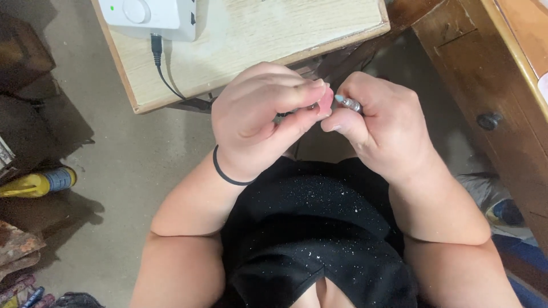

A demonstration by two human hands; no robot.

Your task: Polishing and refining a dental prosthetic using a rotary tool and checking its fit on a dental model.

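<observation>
My left hand (260,117) is curled nearly closed, pinching a small pink piece (326,101) between thumb and fingertips, above my lap. My right hand (379,122) is closed around a thin metal tool (349,104), whose pale tip touches the pink piece. A black band (225,173) circles my left wrist. Beyond my hands, a white box (154,14) with a black cable (162,68) sits on a light wooden table (257,40). Pale dust speckles my black apron (308,228).

dim, soft shadows, slight blur
</observation>
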